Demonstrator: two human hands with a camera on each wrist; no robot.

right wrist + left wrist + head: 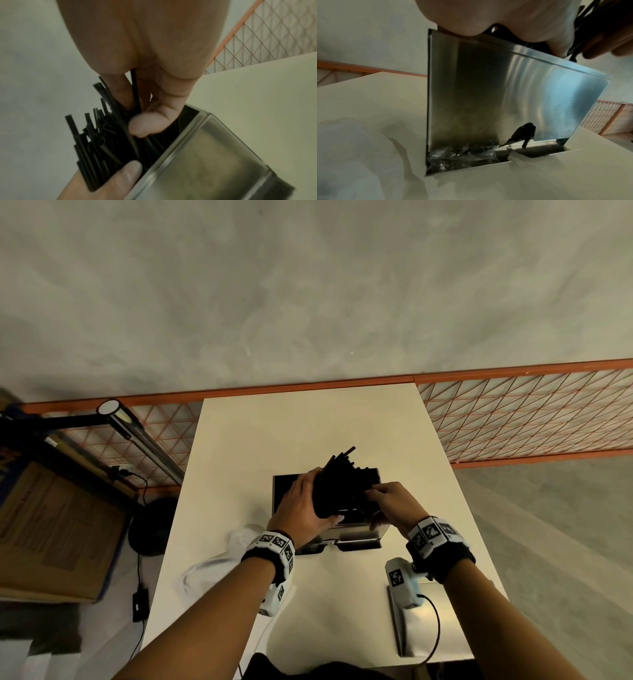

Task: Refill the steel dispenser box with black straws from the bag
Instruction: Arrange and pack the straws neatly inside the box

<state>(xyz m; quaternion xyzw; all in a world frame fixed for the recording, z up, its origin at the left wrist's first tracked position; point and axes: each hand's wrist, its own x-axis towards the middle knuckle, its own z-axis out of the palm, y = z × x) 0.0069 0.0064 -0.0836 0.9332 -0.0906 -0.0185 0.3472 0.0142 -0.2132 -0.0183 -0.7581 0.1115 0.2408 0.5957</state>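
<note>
Mid-load: left hand gripped the straws over the box; right hand pinched strays beside it. Next, prob. square ends, lower them in.

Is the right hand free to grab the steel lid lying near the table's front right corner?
Probably not yet: the right hand pinches the black straws over the steel dispenser box; the lid lies unobstructed.

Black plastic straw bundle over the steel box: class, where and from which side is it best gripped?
Grip the bundle of thin black plastic straws around its middle, from both sides, as the left hand and right hand do. Its ends are uneven and fan out, so a mid-length wrap probably keeps the loose straws together above the shiny steel dispenser box.
</note>
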